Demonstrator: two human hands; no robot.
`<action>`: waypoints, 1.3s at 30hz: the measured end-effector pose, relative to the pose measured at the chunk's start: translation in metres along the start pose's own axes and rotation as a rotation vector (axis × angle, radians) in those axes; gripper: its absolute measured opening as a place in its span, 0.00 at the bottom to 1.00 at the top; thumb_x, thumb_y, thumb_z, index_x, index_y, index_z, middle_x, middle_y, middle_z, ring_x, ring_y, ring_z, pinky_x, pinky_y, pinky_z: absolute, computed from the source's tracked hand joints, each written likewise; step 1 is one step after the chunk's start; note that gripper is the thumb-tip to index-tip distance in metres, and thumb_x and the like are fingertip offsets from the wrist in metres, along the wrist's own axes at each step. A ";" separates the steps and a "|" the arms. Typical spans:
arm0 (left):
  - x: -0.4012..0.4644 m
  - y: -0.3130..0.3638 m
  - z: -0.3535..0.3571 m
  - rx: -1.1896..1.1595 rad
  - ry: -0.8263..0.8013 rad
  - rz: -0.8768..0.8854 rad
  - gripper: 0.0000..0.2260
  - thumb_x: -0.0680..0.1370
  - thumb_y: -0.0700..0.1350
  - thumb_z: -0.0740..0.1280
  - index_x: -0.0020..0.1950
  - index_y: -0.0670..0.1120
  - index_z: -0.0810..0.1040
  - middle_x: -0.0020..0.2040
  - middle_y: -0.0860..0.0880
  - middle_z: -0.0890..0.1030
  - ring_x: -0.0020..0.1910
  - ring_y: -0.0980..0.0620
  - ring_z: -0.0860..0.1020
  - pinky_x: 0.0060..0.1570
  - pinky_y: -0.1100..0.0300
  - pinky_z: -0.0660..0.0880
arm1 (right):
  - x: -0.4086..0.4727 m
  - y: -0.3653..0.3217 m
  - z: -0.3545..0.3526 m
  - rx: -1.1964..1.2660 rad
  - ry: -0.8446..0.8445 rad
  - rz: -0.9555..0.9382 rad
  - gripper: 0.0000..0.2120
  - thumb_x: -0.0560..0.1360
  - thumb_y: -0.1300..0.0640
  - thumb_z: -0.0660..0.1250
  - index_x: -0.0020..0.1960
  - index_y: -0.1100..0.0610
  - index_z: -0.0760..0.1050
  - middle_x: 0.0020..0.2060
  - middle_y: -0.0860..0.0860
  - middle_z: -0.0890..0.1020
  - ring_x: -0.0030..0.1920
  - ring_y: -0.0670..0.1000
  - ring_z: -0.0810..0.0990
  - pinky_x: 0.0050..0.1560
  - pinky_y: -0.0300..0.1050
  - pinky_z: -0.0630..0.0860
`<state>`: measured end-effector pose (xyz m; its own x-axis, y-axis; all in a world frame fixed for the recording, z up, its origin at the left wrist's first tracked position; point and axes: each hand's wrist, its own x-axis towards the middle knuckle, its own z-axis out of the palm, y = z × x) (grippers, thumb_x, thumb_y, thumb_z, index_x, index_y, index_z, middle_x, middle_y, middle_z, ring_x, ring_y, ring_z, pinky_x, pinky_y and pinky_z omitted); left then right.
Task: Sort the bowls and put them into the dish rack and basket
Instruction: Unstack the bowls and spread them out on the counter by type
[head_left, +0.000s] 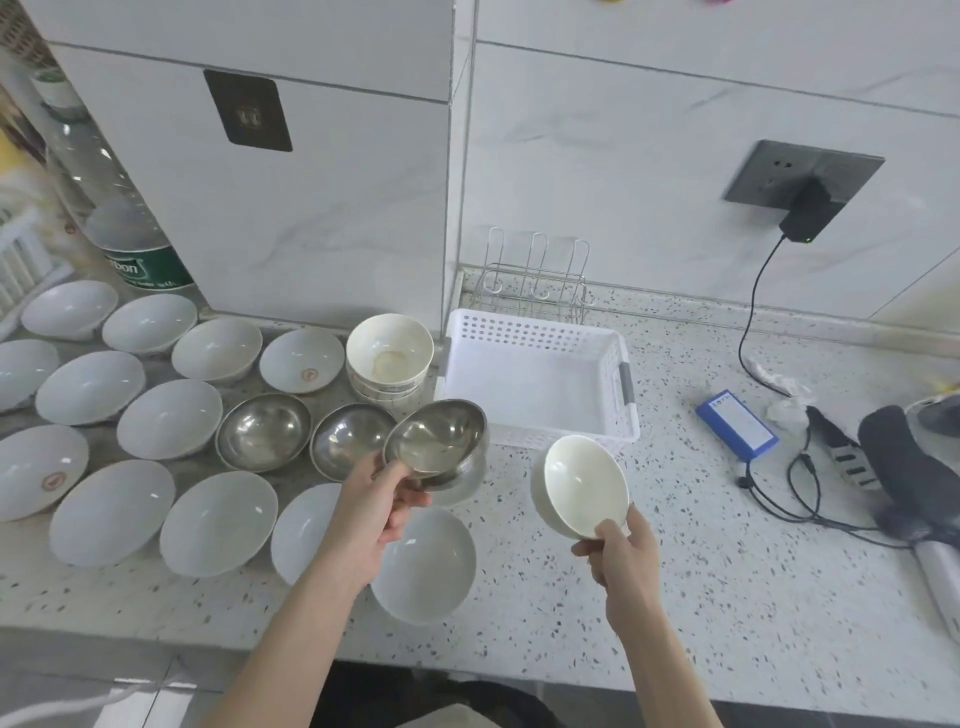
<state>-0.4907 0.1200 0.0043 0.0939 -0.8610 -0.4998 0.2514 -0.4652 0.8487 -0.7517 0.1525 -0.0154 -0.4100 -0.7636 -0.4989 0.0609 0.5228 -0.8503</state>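
My left hand (387, 501) grips the near rim of a steel bowl (439, 441), lifted and tilted just in front of the white plastic basket (621, 374). My right hand (621, 551) pinches the lower rim of a small white ceramic bowl (584, 483), tilted above the counter right of the steel bowl. The basket holds nothing. Behind it stands a wire dish rack (535, 280), also bare. Several white bowls (171, 415) lie across the left counter, with two more steel bowls (262, 431) and a stack of cream paper bowls (389, 358).
A blue box (737, 423), black cables (779, 499) and a dark device (904, 467) lie on the right of the speckled counter. A charger hangs in the wall socket (802, 208). A large water bottle (130, 244) stands at the back left. The counter's front edge runs below my arms.
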 end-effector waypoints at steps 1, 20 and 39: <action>-0.002 -0.002 0.004 0.008 0.008 0.001 0.04 0.77 0.43 0.66 0.48 0.43 0.73 0.30 0.47 0.80 0.29 0.52 0.65 0.18 0.66 0.55 | 0.001 0.001 -0.001 -0.015 -0.007 0.001 0.20 0.76 0.67 0.55 0.64 0.53 0.71 0.25 0.57 0.80 0.21 0.44 0.70 0.24 0.38 0.64; -0.015 -0.018 0.018 -0.023 0.089 -0.032 0.04 0.78 0.40 0.65 0.53 0.42 0.75 0.32 0.46 0.80 0.24 0.56 0.69 0.18 0.66 0.57 | 0.028 0.011 0.023 -0.230 -0.164 -0.009 0.29 0.74 0.66 0.57 0.72 0.46 0.65 0.49 0.64 0.82 0.23 0.40 0.76 0.30 0.38 0.69; -0.031 -0.036 0.012 -0.033 0.199 -0.006 0.11 0.79 0.41 0.65 0.61 0.44 0.75 0.33 0.42 0.81 0.20 0.58 0.67 0.17 0.66 0.57 | 0.030 0.012 0.044 -0.134 -0.103 0.053 0.27 0.76 0.62 0.59 0.73 0.46 0.64 0.53 0.58 0.83 0.28 0.41 0.80 0.34 0.41 0.70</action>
<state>-0.5145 0.1607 -0.0089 0.2799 -0.7989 -0.5323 0.2842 -0.4607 0.8408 -0.7237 0.1191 -0.0482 -0.3137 -0.7649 -0.5626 -0.0451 0.6039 -0.7958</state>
